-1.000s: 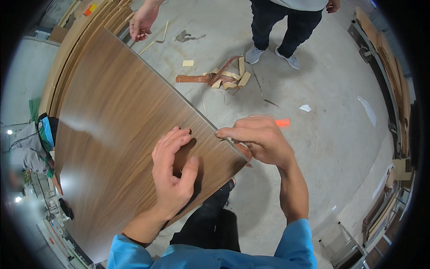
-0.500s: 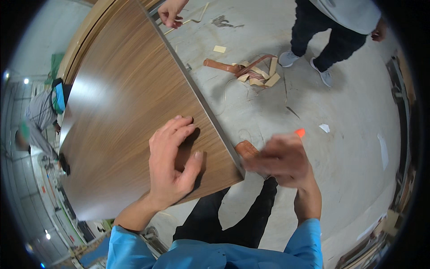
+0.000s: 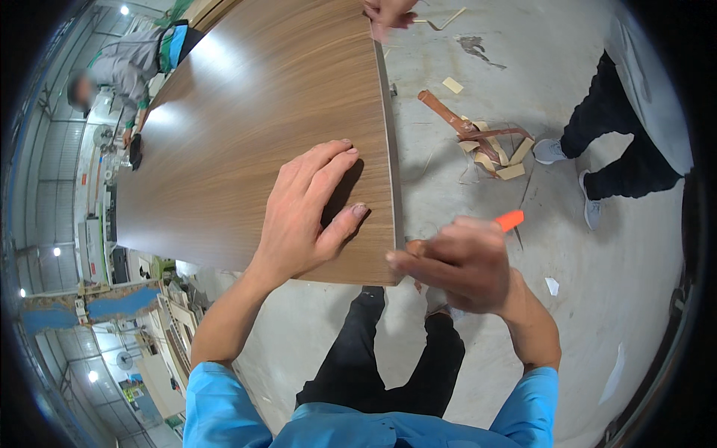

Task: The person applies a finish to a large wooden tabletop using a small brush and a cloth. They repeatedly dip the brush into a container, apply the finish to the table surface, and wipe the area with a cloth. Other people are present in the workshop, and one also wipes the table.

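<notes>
- Panel (image 3: 261, 97), one, brown wood-grain face with a thin pale edge; lay face up before the person, running from the middle toward the upper left, its near right corner between the two hands.
- Left hand (image 3: 310, 201), bare; rested on the panel's face near the right edge, fingers lightly curved, thumb spread apart from them, gripping nothing.
- Right hand (image 3: 463, 265), bare, blurred; stood at the panel's near right corner, fingers folded round an orange-ended tool (image 3: 510, 220) whose tip projected behind the knuckles. Whether thumb and forefinger also pinched the panel's edge could not be told.
- Co-worker's hand (image 3: 388, 13), blurred; at the far end of the same edge, contact uncertain.
- Scrap heap (image 3: 485, 145), brown and cream strips; on the grey concrete floor (image 3: 485, 358), right of the panel.
- Cream offcut (image 3: 452, 85), small, rectangular; near the heap.
- White scrap (image 3: 552, 286); on the floor, right of the right hand.
- Standing person (image 3: 620, 134), dark trousers, pale shoes; beyond the heap, at right.
- Bending person (image 3: 123, 63), grey top; beside the panel's far left side.
</notes>
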Demonstrator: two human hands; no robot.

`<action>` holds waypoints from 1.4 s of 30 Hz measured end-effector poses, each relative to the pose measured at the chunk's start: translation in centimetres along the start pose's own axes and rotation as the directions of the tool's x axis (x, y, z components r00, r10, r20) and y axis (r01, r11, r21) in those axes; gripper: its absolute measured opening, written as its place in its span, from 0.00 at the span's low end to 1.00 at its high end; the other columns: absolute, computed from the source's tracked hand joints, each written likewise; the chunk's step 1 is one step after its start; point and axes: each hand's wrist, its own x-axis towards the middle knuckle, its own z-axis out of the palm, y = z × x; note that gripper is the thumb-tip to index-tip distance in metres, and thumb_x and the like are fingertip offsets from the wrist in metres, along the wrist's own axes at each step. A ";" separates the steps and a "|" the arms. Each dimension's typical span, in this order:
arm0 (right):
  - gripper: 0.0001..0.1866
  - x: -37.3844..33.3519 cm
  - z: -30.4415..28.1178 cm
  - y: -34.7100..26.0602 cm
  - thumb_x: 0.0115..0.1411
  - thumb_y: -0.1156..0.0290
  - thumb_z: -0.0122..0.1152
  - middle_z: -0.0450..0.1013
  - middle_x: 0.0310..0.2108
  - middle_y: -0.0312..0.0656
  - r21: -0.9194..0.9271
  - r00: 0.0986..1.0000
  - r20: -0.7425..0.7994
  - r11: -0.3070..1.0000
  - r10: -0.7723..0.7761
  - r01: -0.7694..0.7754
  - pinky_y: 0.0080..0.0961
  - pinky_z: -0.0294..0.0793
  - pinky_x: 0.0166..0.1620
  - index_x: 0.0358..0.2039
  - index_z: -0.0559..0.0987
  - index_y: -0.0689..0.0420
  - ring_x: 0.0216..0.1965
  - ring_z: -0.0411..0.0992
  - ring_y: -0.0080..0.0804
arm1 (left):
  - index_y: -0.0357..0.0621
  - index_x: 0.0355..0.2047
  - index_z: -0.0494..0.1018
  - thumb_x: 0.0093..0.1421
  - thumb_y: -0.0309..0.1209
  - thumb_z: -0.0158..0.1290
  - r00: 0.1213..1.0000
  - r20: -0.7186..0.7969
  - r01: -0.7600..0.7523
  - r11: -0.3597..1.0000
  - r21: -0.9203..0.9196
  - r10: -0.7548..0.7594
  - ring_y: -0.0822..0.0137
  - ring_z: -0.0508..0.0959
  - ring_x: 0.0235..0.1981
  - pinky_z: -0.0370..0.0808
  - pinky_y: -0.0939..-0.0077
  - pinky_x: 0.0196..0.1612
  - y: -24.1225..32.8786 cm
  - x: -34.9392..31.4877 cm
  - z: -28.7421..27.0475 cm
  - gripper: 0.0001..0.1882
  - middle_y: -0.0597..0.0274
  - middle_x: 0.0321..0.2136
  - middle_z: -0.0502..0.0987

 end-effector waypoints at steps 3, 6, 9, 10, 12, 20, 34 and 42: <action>0.25 -0.2 1.8 -0.1 0.44 0.67 0.65 0.62 0.17 0.25 -0.155 0.983 0.079 0.972 -0.164 0.175 0.18 0.65 0.26 0.46 0.83 0.34 0.21 0.67 0.20 | 0.39 0.56 0.69 0.57 0.37 0.59 1.000 0.012 0.012 1.000 0.014 -0.012 0.49 0.72 0.56 0.67 0.59 0.58 0.1 0.0 -0.1 0.28 0.48 0.56 0.72; 0.24 -1.4 2.5 -1.7 0.50 0.64 0.61 0.59 0.20 0.26 -0.129 0.952 -0.033 0.946 -0.304 0.297 0.23 0.61 0.27 0.51 0.79 0.39 0.22 0.63 0.20 | 0.39 0.57 0.69 0.60 0.40 0.56 1.000 0.023 0.012 0.999 0.047 -0.013 0.48 0.70 0.58 0.65 0.59 0.60 0.4 -0.1 0.0 0.28 0.47 0.57 0.71; 0.24 -1.7 1.9 -2.3 0.51 0.63 0.61 0.59 0.21 0.26 0.044 0.942 0.025 0.942 -0.334 0.333 0.25 0.61 0.27 0.51 0.78 0.40 0.21 0.63 0.21 | 0.38 0.58 0.69 0.63 0.42 0.51 0.999 0.044 0.015 0.998 0.065 -0.018 0.47 0.69 0.59 0.63 0.58 0.62 0.4 -0.3 0.1 0.27 0.46 0.59 0.70; 0.23 -1.5 1.5 -1.9 0.53 0.63 0.61 0.59 0.21 0.26 -0.020 0.956 -0.075 0.959 -0.283 0.282 0.26 0.62 0.27 0.52 0.78 0.41 0.21 0.63 0.22 | 0.39 0.58 0.69 0.64 0.43 0.50 0.999 0.041 0.013 0.998 0.065 -0.016 0.47 0.69 0.59 0.63 0.58 0.61 0.4 -0.4 0.1 0.27 0.47 0.58 0.70; 0.23 -0.8 1.5 -0.9 0.53 0.63 0.61 0.59 0.21 0.26 -0.008 0.995 -0.056 0.996 -0.084 0.084 0.26 0.62 0.27 0.52 0.78 0.41 0.21 0.63 0.22 | 0.39 0.59 0.68 0.65 0.43 0.49 0.999 0.037 0.018 0.998 0.062 -0.020 0.47 0.69 0.59 0.64 0.58 0.60 0.0 -0.5 0.1 0.27 0.47 0.59 0.69; 0.26 -7.9 5.4 -3.3 0.49 0.65 0.62 0.59 0.27 0.27 -0.135 0.944 -0.004 0.936 -0.330 0.326 0.19 0.68 0.32 0.52 0.79 0.43 0.24 0.65 0.17 | 0.41 0.61 0.67 0.64 0.42 0.50 0.990 0.138 -0.003 0.982 0.189 -0.024 0.48 0.65 0.64 0.59 0.50 0.66 2.3 -1.0 0.0 0.28 0.48 0.63 0.66; 0.09 -20.1 9.8 -6.6 0.63 0.81 0.52 0.74 0.22 0.45 0.507 0.454 -0.168 0.472 0.875 -0.721 0.24 0.70 0.28 0.40 0.80 0.63 0.22 0.73 0.29 | 0.44 0.33 0.83 0.46 0.20 0.67 0.960 -0.110 -0.267 0.959 -0.099 0.256 0.58 0.79 0.44 0.74 0.50 0.61 5.4 -5.1 2.5 0.12 0.61 0.30 0.78; 0.10 -19.0 10.6 -5.1 0.67 0.76 0.50 0.71 0.19 0.40 0.545 0.337 -0.188 0.384 0.922 -0.745 0.24 0.68 0.27 0.42 0.79 0.65 0.21 0.68 0.24 | 0.45 0.29 0.80 0.46 0.18 0.64 0.973 -0.108 -0.195 0.978 0.073 0.202 0.60 0.76 0.39 0.78 0.51 0.52 7.0 -6.8 3.1 0.11 0.63 0.31 0.74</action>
